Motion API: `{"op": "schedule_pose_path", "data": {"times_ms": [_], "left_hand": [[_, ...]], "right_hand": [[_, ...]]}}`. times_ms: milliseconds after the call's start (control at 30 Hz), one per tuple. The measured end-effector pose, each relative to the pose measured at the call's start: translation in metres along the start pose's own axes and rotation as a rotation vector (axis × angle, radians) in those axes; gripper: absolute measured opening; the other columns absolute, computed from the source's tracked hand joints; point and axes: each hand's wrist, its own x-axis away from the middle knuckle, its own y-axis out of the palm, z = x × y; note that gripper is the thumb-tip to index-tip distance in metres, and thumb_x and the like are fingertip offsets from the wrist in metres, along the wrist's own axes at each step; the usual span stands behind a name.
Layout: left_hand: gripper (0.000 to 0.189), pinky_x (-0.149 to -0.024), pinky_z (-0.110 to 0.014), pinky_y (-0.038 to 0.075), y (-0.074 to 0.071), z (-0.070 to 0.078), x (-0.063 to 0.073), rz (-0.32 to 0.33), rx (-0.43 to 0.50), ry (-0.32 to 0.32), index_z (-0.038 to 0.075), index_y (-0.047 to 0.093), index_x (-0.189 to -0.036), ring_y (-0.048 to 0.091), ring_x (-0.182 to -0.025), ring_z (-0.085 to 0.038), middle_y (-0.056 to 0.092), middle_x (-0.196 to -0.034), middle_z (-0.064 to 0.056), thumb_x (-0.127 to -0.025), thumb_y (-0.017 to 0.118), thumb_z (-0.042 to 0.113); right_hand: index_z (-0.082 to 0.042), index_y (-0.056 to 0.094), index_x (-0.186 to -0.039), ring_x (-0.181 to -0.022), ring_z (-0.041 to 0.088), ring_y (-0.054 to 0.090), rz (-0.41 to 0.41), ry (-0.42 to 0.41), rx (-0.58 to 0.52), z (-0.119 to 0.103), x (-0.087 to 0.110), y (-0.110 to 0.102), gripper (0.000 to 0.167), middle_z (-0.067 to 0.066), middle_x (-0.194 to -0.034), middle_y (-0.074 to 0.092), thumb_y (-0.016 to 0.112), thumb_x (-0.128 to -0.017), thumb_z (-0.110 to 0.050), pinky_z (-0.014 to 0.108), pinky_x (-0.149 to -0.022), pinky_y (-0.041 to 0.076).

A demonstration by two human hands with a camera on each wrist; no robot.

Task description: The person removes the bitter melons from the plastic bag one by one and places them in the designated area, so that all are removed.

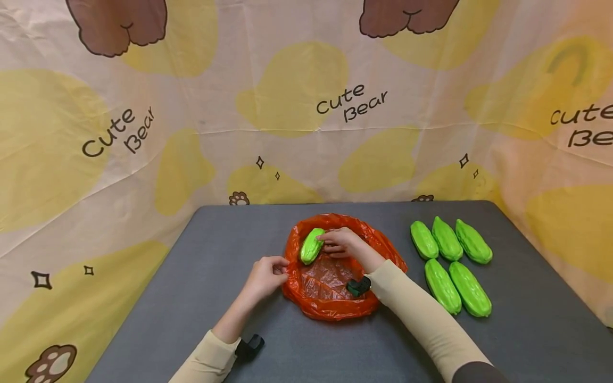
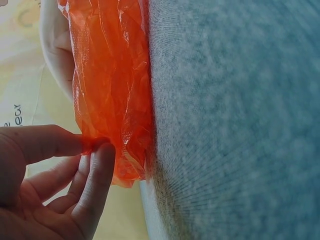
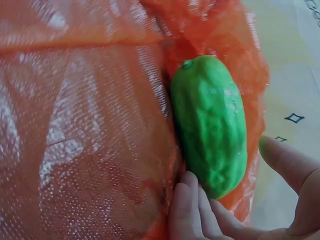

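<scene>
An orange-red plastic bag lies on the table with its mouth spread wide and its rim rolled outward. My left hand pinches the bag's left rim between thumb and fingers, as the left wrist view shows closely. Inside the bag, against its left wall, rests a bright green, bumpy bitter melon. My right hand reaches over the bag from the right. In the right wrist view its fingertips touch the melon's lower end, while the thumb stands apart from it.
Several more bitter melons lie in two rows to the right of the bag, one in the nearer row and another behind. The dark grey table meets a printed cloth backdrop at its far edge.
</scene>
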Motion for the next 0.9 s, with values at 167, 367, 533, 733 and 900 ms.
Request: {"op": "schedule_pose_path", "data": {"times_ms": [167, 367, 533, 733, 900], "left_hand": [[0.021, -0.056, -0.023, 0.047, 0.001, 0.0, 0.0, -0.005, 0.0, -0.006, 0.002, 0.071, -0.093, 0.058, -0.062, -0.009, 0.066, -0.074, -0.005, -0.073, 0.068, 0.0], [0.021, -0.056, -0.024, 0.047, 0.001, 0.0, 0.0, -0.005, 0.006, -0.004, 0.001, 0.071, -0.094, 0.058, -0.063, -0.009, 0.066, -0.075, -0.004, -0.073, 0.068, 0.0], [0.021, -0.057, -0.024, 0.047, 0.001, -0.001, -0.001, -0.003, 0.001, -0.005, 0.001, 0.071, -0.094, 0.058, -0.063, -0.009, 0.066, -0.075, -0.004, -0.073, 0.068, 0.0], [0.021, -0.057, -0.024, 0.047, 0.0, 0.0, -0.001, -0.006, -0.006, -0.001, 0.001, 0.071, -0.094, 0.058, -0.063, -0.009, 0.066, -0.075, -0.003, -0.073, 0.068, 0.0], [0.022, -0.057, -0.023, 0.047, 0.0, 0.002, 0.0, -0.007, 0.0, -0.012, 0.001, 0.071, -0.094, 0.057, -0.063, -0.009, 0.066, -0.075, -0.003, -0.073, 0.068, 0.0]], "right_hand": [[-0.007, 0.043, -0.141, -0.096, 0.023, 0.066, 0.054, -0.018, 0.05, 0.001, -0.004, 0.006, 0.071, 0.009, -0.107, 0.065, 0.073, -0.082, -0.031, 0.035, -0.081, 0.054], [-0.005, 0.038, -0.144, -0.099, 0.023, 0.064, 0.065, -0.047, 0.07, 0.002, -0.004, 0.011, 0.076, 0.008, -0.113, 0.062, 0.074, -0.081, -0.031, 0.036, -0.084, 0.052], [-0.004, 0.043, -0.14, -0.094, 0.021, 0.063, 0.066, -0.055, 0.099, 0.001, -0.004, 0.015, 0.075, 0.009, -0.118, 0.059, 0.076, -0.078, -0.033, 0.034, -0.082, 0.053], [-0.004, 0.062, -0.117, -0.083, 0.019, 0.061, 0.073, -0.057, 0.139, -0.002, -0.003, 0.018, 0.054, 0.002, -0.098, 0.06, 0.08, -0.074, -0.032, 0.032, -0.074, 0.053], [-0.009, 0.064, -0.116, -0.091, 0.022, 0.062, 0.074, -0.036, 0.1, -0.003, -0.004, 0.018, 0.048, 0.001, -0.1, 0.06, 0.08, -0.074, -0.026, 0.034, -0.078, 0.054]]}}
